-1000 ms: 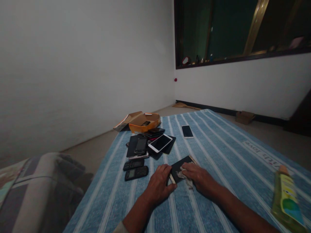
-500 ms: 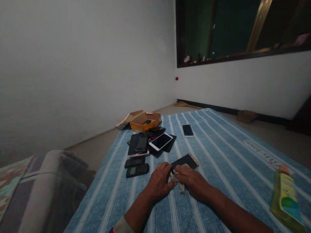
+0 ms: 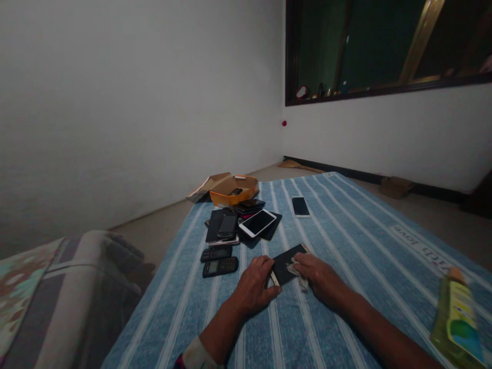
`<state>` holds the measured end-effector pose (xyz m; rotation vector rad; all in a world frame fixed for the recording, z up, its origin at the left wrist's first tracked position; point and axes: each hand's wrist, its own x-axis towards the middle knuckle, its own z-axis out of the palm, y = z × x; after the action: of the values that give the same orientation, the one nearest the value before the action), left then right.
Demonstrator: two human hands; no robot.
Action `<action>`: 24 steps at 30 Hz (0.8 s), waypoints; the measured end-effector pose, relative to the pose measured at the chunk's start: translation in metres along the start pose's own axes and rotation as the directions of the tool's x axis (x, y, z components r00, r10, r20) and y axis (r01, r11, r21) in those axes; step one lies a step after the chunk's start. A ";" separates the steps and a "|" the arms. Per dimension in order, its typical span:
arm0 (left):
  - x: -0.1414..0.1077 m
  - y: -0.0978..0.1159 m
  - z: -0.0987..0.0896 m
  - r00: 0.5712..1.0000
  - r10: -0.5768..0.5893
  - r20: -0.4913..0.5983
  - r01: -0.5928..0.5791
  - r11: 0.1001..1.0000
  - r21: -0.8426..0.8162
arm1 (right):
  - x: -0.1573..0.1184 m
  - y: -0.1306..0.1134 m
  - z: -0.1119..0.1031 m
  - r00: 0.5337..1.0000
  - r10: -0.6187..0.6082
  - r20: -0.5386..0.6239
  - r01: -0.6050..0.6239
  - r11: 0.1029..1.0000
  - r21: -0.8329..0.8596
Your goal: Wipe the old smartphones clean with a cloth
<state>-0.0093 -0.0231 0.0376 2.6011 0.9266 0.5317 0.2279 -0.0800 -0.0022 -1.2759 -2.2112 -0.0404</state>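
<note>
A dark smartphone (image 3: pixel 284 267) with light ends lies on the striped blue cloth in front of me. My left hand (image 3: pixel 254 284) grips its left end, fingers at the upper edge and thumb at the lower. On the phone's right part, my right hand (image 3: pixel 317 275) presses a crumpled whitish cloth (image 3: pixel 300 277) against the surface, its fingers closed over the rag. Two keypad phones (image 3: pixel 220 266) lie left of my left hand. Just beyond is a pile with a white smartphone (image 3: pixel 257 223) and a dark phone (image 3: pixel 227 225). Another white-edged smartphone (image 3: pixel 300 207) lies apart, farther back.
An open orange box (image 3: pixel 234 195) with a phone inside stands at the far left of the cloth-covered surface (image 3: pixel 346 230). A bottle of yellow-green liquid (image 3: pixel 457 318) is at the right. A draped patterned cover (image 3: pixel 73 287) is at the lower left.
My right hand has slid the whitish cloth to the right along the phone, away from my left hand, uncovering its middle. The left hand keeps its hold. The view has shifted slightly.
</note>
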 end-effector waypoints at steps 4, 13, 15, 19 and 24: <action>-0.001 -0.007 0.005 0.999 0.041 -0.024 -0.041 0.999 -0.010 | 0.013 -0.025 0.013 0.996 -0.085 0.007 0.085 0.995 0.053; -0.001 -0.006 0.004 1.000 0.025 -0.012 -0.025 1.000 -0.008 | 0.011 -0.010 0.003 0.996 -0.089 -0.020 0.091 0.991 0.098; -0.001 -0.002 0.002 1.000 0.005 0.006 -0.005 1.000 0.003 | 0.005 0.003 -0.002 0.997 -0.067 -0.049 0.071 0.994 0.083; 0.001 0.003 -0.002 0.999 -0.036 0.031 0.036 0.999 0.009 | -0.002 0.018 -0.007 0.998 -0.033 -0.060 0.036 0.998 0.060; 0.002 0.003 -0.003 0.998 -0.039 0.040 0.040 0.999 -0.008 | -0.001 0.009 -0.001 0.997 -0.038 -0.061 0.040 0.998 0.039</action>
<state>-0.0072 -0.0237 0.0421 2.5699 0.9582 0.4704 0.2363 -0.0764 -0.0043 -1.1946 -2.1751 -0.0484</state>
